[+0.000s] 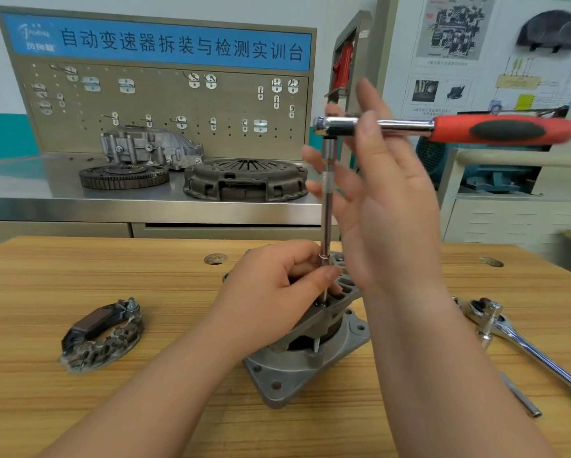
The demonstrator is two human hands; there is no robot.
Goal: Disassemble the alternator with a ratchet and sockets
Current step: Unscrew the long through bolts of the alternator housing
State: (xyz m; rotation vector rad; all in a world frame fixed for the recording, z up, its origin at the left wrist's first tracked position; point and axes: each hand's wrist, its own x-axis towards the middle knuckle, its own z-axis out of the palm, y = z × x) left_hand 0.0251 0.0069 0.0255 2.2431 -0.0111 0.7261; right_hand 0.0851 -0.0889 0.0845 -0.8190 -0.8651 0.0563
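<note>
Head-cam view looking down at a wooden table (79, 276). At centre is the alternator (310, 355), a grey cast housing standing on its square flange w/ the top face tilted slightly.

A long chrome extension bar (326, 219) rises upright from that top face to a ratchet (502, 129) w/ a red & black handle. The handle lies level, points to 3 o'clock and is a little blurred.

L hand (277, 282) sits on top of the alternator, fingers & thumb curled round the bar's lower end. Can't tell if a socket is on the tip.

R hand (386, 193) is up beside the bar's upper part, palm facing 9 o'clock, fingers straight & spread. Its fingertips are by the ratchet head, wrapped round nothing; can't tell if they touch it.

- **9 o'clock of the alternator, well apart:** a dark horseshoe-shaped rectifier plate (102, 335) lying flat.
- **3 o'clock:** a second ratchet (515, 338), chrome, its shaft running off toward 4 o'clock.
- **Just beside it, nearer the camera:** a thin metal rod (522, 398).
- **12 o'clock, beyond the table:** a steel bench (46, 193) w/ a clutch cover (244, 180).
- **11 o'clock:** a toothed flywheel (123, 176), w/ an alu. casing (148, 147) behind it.
- **Behind the bench:** a pegboard (165, 104) w/ hooks & a blue sign in Chinese characters.
</note>
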